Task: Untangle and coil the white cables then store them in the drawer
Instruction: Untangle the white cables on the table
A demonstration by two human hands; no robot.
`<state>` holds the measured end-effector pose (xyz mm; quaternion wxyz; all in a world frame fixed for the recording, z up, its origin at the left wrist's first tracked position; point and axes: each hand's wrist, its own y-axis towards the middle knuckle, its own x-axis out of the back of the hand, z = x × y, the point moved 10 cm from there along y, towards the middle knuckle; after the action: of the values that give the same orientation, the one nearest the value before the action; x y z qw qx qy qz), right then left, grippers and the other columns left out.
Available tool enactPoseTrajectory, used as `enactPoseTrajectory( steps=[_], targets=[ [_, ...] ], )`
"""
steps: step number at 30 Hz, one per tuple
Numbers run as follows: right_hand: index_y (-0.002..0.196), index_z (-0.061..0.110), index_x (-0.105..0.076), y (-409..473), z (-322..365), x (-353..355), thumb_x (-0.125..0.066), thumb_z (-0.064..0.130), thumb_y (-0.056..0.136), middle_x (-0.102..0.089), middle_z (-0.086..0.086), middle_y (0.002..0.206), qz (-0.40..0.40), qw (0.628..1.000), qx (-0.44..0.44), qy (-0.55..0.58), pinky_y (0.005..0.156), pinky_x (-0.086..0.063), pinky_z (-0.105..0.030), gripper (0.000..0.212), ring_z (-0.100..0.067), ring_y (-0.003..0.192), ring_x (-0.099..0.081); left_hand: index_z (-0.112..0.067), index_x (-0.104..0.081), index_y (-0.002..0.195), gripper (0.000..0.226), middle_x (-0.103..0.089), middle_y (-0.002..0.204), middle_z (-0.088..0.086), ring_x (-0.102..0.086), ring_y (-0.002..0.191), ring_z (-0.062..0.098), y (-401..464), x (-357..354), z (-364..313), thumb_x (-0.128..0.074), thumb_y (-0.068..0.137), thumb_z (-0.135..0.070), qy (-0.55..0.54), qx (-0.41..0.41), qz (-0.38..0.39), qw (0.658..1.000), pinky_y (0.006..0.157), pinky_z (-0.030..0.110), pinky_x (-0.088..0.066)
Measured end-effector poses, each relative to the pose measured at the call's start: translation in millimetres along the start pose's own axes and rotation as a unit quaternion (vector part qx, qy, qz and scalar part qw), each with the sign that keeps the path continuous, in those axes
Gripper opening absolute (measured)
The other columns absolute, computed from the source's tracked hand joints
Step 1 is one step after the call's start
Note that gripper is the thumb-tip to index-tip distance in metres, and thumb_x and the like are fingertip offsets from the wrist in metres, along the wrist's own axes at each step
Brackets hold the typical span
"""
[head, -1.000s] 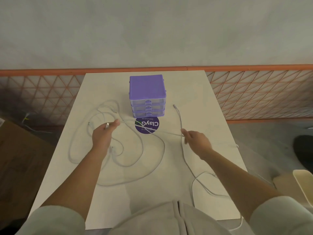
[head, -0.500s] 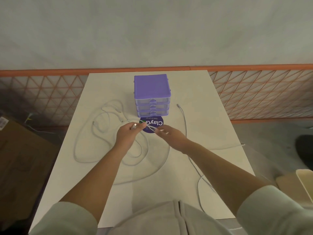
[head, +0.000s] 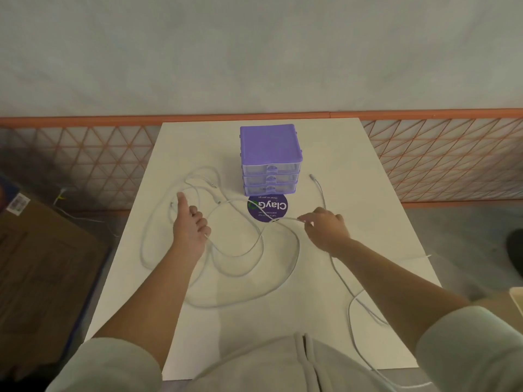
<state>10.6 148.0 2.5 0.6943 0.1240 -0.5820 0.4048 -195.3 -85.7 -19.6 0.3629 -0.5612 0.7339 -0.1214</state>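
Observation:
Several white cables (head: 249, 278) lie in tangled loops on the white table (head: 353, 154), left of centre. My left hand (head: 189, 227) rests over the loops with one digit stretched forward and the others curled; a cable comes out from under the curled fingers. To the right, my right hand (head: 325, 230) pinches a cable strand that stretches left over the sticker. A further cable (head: 321, 190) runs from beside the drawers, past my right hand, to the table's front edge. The purple three-drawer unit (head: 270, 154) stands at the back centre with all drawers closed.
A round purple sticker (head: 267, 207) lies flat in front of the drawers. An orange mesh fence (head: 438, 159) runs behind the table. A cardboard box (head: 42, 250) sits on the floor at left, and a cream bin (head: 516, 295) at the right edge.
My hands met in front of the drawers half a second ago and have now moved apart. The right hand pulled a strand to the right; the left went back over the loops.

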Motion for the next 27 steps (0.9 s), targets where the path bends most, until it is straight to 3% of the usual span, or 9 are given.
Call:
enactPoseTrajectory(
  steps=[4,6,8,10,12,15,18,21,27],
  targets=[
    [0.146,0.026,-0.045,-8,65,-18,-0.046,0.014,0.092,-0.040,0.004,0.151,0.043,0.994,0.100,0.033,0.114,-0.022,-0.030,0.056,-0.019,0.139,-0.033,-0.018,-0.039,0.065,0.038,-0.029,0.062,-0.004,-0.027,0.038,0.008,2,-9,6,-0.027,0.099,-0.030,-0.170,0.040,0.023,0.984,0.035,0.016,-0.022],
    [0.145,0.026,-0.046,-19,107,-25,-0.052,0.022,0.094,-0.040,0.005,0.152,0.064,0.980,0.178,0.053,0.116,-0.021,-0.029,0.051,-0.016,0.141,-0.032,-0.017,-0.039,0.066,0.038,-0.031,0.062,-0.004,-0.029,0.039,0.009,3,-12,6,-0.024,0.100,-0.023,-0.211,0.046,0.023,0.976,0.036,0.014,-0.024],
    [0.138,0.027,-0.052,-27,130,-34,-0.054,0.034,0.096,-0.051,0.007,0.142,0.085,0.972,0.196,0.097,0.113,-0.028,-0.029,0.042,-0.014,0.132,-0.043,-0.017,-0.041,0.067,0.041,-0.033,0.060,-0.004,-0.032,0.036,0.008,6,-13,3,-0.025,0.104,-0.023,-0.241,0.050,0.026,0.969,0.038,0.012,-0.029],
    [0.120,0.026,-0.063,-27,131,-41,-0.052,0.042,0.097,-0.064,0.006,0.120,0.101,0.971,0.162,0.144,0.101,-0.044,-0.037,0.030,-0.018,0.110,-0.058,-0.017,-0.045,0.071,0.040,-0.038,0.056,-0.005,-0.036,0.036,0.008,9,-10,1,-0.029,0.106,-0.025,-0.273,0.055,0.026,0.960,0.041,0.012,-0.035],
    [0.102,0.022,-0.065,-24,121,-40,-0.048,0.044,0.098,-0.066,0.003,0.099,0.095,0.972,0.124,0.174,0.086,-0.051,-0.041,0.028,-0.021,0.092,-0.061,-0.018,-0.049,0.074,0.036,-0.040,0.054,-0.004,-0.039,0.036,0.008,12,-3,-2,-0.033,0.106,-0.024,-0.288,0.051,0.019,0.956,0.043,0.013,-0.038],
    [0.080,0.018,-0.062,-21,94,-30,-0.042,0.053,0.099,-0.060,0.005,0.076,0.071,0.965,0.065,0.245,0.069,-0.046,-0.032,0.045,-0.018,0.072,-0.056,-0.021,-0.051,0.078,0.033,-0.037,0.047,-0.005,-0.037,0.034,0.009,15,11,-4,-0.034,0.106,-0.024,-0.277,0.033,-0.004,0.960,0.044,0.014,-0.039],
    [0.066,0.019,-0.054,-21,43,-18,-0.030,0.064,0.097,-0.057,0.003,0.066,0.027,0.988,-0.026,0.149,0.050,-0.040,-0.026,0.060,-0.021,0.053,-0.055,-0.024,-0.051,0.079,0.033,-0.028,0.045,-0.007,-0.028,0.033,0.008,19,30,-6,-0.035,0.107,-0.033,-0.258,0.012,-0.024,0.966,0.039,0.013,-0.033],
    [0.059,0.015,-0.047,-24,-7,-10,-0.030,0.060,0.098,-0.054,0.000,0.059,-0.002,0.995,-0.089,0.036,0.047,-0.037,-0.025,0.062,-0.026,0.051,-0.058,-0.024,-0.050,0.080,0.033,-0.020,0.046,-0.006,-0.020,0.034,0.008,24,48,-9,-0.034,0.106,-0.038,-0.227,0.003,-0.035,0.973,0.034,0.015,-0.022],
    [0.058,0.014,-0.050,-32,-48,-7,-0.037,0.055,0.096,-0.055,-0.001,0.059,-0.018,0.994,-0.106,-0.012,0.049,-0.034,-0.024,0.058,-0.022,0.055,-0.058,-0.024,-0.051,0.081,0.034,-0.018,0.044,-0.007,-0.018,0.032,0.008,18,39,6,-0.036,0.104,-0.043,-0.205,0.009,-0.046,0.978,0.032,0.016,-0.016]
  ],
)
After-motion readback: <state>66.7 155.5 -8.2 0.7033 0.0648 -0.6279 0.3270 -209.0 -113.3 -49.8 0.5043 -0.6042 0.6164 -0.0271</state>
